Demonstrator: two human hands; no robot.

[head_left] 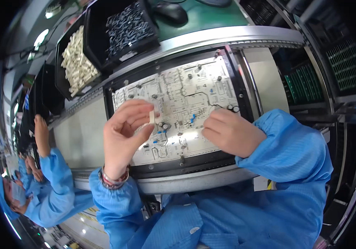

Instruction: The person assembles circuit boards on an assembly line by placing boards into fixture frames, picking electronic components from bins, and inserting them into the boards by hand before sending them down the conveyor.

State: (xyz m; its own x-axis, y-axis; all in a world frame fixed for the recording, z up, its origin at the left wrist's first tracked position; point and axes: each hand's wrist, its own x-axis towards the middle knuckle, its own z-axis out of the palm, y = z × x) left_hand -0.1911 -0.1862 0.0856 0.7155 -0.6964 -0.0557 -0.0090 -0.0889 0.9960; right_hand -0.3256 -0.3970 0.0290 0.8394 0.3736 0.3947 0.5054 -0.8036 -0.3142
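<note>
A white circuit board (174, 87) lies in a black frame (240, 89) in front of me. Blue parts and black capacitors stand on it. My left hand (124, 133) is raised over the board's left part. Its thumb and fingers pinch a small cream-coloured block-shaped component (152, 116), held upright. Over the board's right part, my right hand (227, 132) is closed with the fingertips pressed together, close to the board surface. Whatever those fingers hold, if anything, is hidden. Black round capacitors (232, 108) stand just beyond its knuckles.
Beyond the rail (227, 33) are a black bin of cream components (76, 62) and one of small dark parts (130, 31). A computer mouse (171, 14) rests on a green surface. Racks with green boards (304, 85) stand right. A co-worker in blue (53, 195) is at left.
</note>
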